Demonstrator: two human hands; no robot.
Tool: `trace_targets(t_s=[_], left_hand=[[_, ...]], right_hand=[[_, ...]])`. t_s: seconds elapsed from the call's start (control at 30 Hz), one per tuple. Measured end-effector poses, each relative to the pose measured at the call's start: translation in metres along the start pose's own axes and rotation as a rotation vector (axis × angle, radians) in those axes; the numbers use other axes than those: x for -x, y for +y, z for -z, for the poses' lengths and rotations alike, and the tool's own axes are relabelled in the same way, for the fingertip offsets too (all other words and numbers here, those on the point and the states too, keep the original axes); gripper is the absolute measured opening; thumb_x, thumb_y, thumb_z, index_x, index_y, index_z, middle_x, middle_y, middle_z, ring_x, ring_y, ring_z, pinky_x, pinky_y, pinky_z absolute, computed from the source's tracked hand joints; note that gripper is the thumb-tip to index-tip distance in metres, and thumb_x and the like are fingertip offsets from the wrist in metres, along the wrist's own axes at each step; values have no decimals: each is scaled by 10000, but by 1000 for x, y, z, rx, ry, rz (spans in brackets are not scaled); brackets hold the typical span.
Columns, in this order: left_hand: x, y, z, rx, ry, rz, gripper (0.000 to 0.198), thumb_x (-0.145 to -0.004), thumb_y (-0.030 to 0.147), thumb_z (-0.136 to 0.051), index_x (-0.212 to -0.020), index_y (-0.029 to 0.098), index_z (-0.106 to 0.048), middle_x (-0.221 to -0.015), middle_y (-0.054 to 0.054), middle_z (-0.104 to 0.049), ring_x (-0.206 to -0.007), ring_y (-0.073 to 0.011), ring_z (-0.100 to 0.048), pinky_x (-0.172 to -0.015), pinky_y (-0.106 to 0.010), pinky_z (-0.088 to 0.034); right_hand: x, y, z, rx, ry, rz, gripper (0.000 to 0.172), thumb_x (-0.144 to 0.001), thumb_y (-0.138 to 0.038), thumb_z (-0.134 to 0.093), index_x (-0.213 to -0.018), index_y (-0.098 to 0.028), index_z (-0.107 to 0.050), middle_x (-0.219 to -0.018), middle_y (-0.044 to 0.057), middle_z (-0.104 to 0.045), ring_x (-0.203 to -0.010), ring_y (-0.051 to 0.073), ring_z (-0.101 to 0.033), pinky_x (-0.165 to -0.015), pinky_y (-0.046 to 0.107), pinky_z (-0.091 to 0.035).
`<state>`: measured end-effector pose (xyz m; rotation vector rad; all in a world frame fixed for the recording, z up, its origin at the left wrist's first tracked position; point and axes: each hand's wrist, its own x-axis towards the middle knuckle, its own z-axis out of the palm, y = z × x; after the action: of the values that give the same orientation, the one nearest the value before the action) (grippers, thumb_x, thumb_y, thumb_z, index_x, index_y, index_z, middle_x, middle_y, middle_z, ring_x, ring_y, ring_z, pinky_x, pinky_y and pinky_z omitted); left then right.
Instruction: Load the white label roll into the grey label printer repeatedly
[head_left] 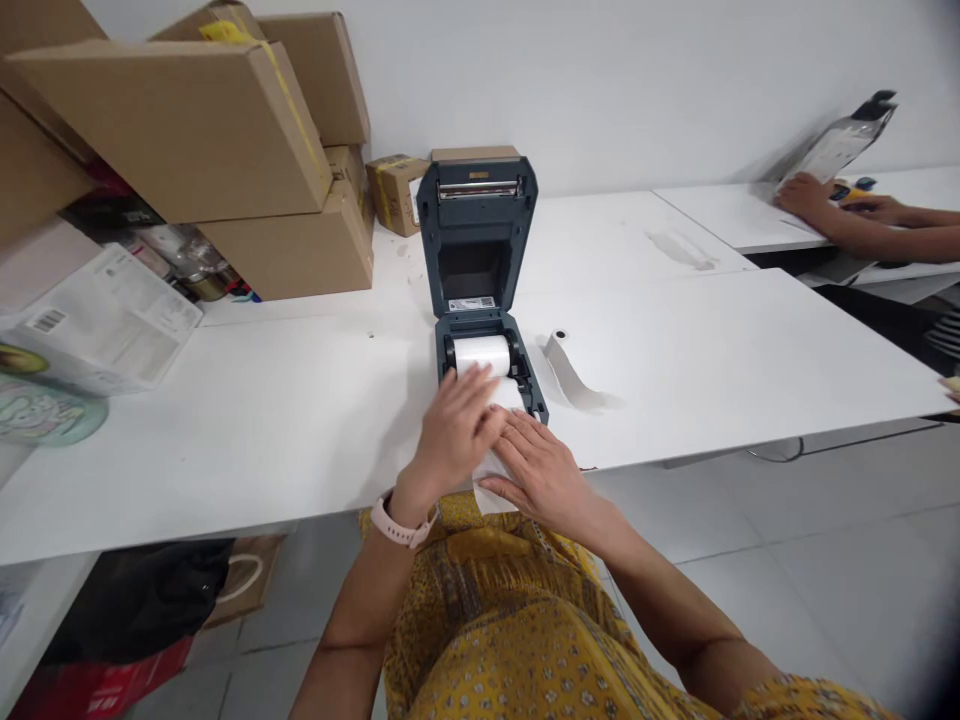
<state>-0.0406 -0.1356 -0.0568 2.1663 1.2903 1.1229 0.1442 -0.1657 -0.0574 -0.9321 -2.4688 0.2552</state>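
On the white table a dark grey label printer point(478, 250) stands with its lid raised. A white roll of label paper point(482, 353) sits inside it, and its loose strip point(491, 497) runs out over the front towards me. My right hand point(544, 465) lies over the strip at the printer's front edge, its fingers and thumb holding the paper. My left hand point(457, 430), a pink watch band point(405, 525) on its wrist, is over the printer's front left with fingers stretched towards the roll. Those fingers are slightly blurred, and nothing shows in them.
Right of the printer lies a small partly unrolled paper roll point(570, 372). Cardboard boxes point(195, 130) are stacked at the back left, near a white printed carton point(112, 315). Another person's hands point(814, 200) hold a packaged item point(844, 140) at the far right table.
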Motion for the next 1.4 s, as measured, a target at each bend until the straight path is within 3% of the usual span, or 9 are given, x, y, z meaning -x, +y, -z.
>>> trace_targets(t_s=[0.13, 0.23, 0.3, 0.47, 0.6, 0.87, 1.03, 1.17, 1.4], left_hand=[[20, 24, -9, -127, -168, -88, 487, -1049, 420, -375, -1445, 202, -558, -1522, -117, -541, -1489, -267, -411, -1247, -512, -290], [34, 26, -15, -210, -152, -110, 496, -1029, 445, -437, -1469, 234, -525, -1529, -107, -535, -1479, -273, -425, -1242, -518, -295], [44, 28, -21, -268, -104, -108, 507, -1007, 430, -491, -1478, 240, -510, -1533, -109, -530, -1478, -285, -424, -1244, -531, -284], [61, 34, -37, -349, -18, -108, 555, -990, 336, -521, -1530, 250, -429, -1585, -120, -460, -1508, -295, -372, -1253, -578, -255], [71, 39, -42, -352, 14, -94, 607, -994, 306, -509, -1579, 280, -346, -1606, -113, -427, -1526, -296, -336, -1256, -620, -233], [104, 51, -45, -196, 63, -141, 508, -991, 220, -486, -1474, 378, -495, -1380, -60, -665, -1410, -292, -518, -1192, -652, -364], [112, 53, -32, -80, 408, -120, 435, -980, 198, -489, -1377, 347, -588, -1252, -51, -727, -1258, -276, -637, -1082, -566, -495], [71, 47, -19, -96, 630, 54, 385, -1018, 320, -467, -1389, 306, -570, -1515, -75, -535, -1443, -302, -455, -1186, -573, -376], [10, -2, -17, 422, 267, 367, 873, -951, 499, -618, -1627, 415, -72, -1704, 4, -214, -1567, -318, -210, -1261, -472, -304]], right_hand=[[-2, 19, 41, -375, -54, 18, 306, -1004, -480, -528, -1135, -327, -757, -1168, 45, -771, -1194, 255, -692, -1056, 512, -564], [-26, 44, 77, -477, 182, -156, 355, -1010, -538, -468, -1148, -366, -746, -1129, 33, -770, -1119, 258, -711, -1022, 530, -566], [-61, 65, 95, -380, 415, -254, 490, -1005, -626, -395, -1305, -345, -662, -1338, 61, -685, -1341, 289, -574, -1146, 555, -456], [-186, 117, 121, -435, 470, -255, 742, -962, -769, -268, -1562, -335, -308, -1696, -3, -255, -1571, 242, -229, -1276, 450, -251], [-240, 132, 122, -581, 306, -252, 927, -887, -880, -122, -1496, -247, -417, -1570, 53, -462, -1496, 308, -371, -1227, 543, -312], [-121, 72, 88, -559, 465, -70, 765, -968, -780, -170, -1300, -274, -638, -1422, 2, -624, -1362, 236, -533, -1197, 413, -389], [-47, 56, 39, -492, 361, -66, 567, -1019, -639, -281, -1195, -331, -723, -1378, 3, -671, -1434, 254, -478, -1231, 529, -339], [-28, 52, 10, -534, 404, -150, 493, -1037, -550, -323, -1256, -329, -705, -1453, 18, -620, -1512, 252, -374, -1255, 550, -296], [-22, 58, -16, -684, 378, -399, 805, -965, -689, -397, -1637, -368, -91, -1725, 7, -162, -1574, 275, -233, -1246, 525, -325]])
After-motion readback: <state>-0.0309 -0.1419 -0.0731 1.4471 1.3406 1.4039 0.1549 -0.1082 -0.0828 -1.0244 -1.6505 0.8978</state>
